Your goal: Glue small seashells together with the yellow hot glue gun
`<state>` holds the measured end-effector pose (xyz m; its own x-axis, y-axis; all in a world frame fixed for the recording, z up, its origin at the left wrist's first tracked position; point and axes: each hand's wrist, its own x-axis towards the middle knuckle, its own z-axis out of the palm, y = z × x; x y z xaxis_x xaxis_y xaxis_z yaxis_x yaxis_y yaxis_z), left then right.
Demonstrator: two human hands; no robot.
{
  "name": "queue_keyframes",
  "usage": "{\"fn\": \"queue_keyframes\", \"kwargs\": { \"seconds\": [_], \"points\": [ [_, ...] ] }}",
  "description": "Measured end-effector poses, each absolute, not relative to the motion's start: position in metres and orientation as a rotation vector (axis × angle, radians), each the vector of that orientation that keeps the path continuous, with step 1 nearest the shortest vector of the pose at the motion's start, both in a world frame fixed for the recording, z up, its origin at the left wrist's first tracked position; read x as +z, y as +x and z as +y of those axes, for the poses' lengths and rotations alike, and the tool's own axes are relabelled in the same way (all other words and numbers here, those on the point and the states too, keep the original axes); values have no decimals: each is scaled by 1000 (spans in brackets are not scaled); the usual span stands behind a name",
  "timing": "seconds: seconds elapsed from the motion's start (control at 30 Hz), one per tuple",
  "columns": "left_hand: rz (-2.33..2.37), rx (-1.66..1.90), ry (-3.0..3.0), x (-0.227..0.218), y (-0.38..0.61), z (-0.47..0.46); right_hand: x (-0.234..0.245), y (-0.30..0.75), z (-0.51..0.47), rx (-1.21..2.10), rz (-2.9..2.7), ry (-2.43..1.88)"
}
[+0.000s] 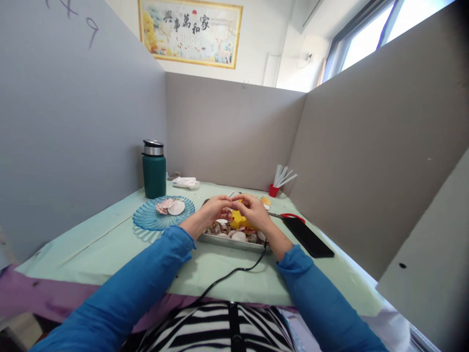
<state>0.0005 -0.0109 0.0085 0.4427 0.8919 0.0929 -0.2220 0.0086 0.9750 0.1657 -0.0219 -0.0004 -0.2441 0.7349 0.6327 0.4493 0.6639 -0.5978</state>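
Observation:
My left hand (213, 209) and my right hand (254, 210) meet at the fingertips above a shallow metal tray (230, 243). The fingers of both are bent and pinched together; whatever they hold is too small or too hidden to make out. Below them, small shells (239, 236) and pebble-like pieces fill the tray. A yellow object (239, 221) shows between the hands, partly covered by my right hand, so I cannot tell its kind. A black cord (234, 270) runs from the tray's right front toward my lap.
Left of the tray, a blue glass plate (141, 217) bears several shells (177, 208). Behind it stands a green bottle (154, 176). To the right lie a black phone (308, 237) and red-handled scissors (293, 216). White sticks (281, 175) stand in a red cup (273, 190). Grey partitions (234, 127) enclose the table.

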Motion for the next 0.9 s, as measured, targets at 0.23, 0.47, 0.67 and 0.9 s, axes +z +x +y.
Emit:
{"fn": "queue_keyframes", "kwargs": {
  "seconds": [0.23,0.47,0.67,0.9],
  "points": [
    [696,985,1250,10,1,-13,-1,165,-23,355,-1887,-920],
    [702,988,1254,10,1,-13,0,165,-24,351,-1896,-920],
    [721,976,1258,13,1,-17,0,165,-24,344,-1889,-927],
    [714,975,1261,11,1,-14,-2,166,-22,358,-1884,-905]
  ]
}}
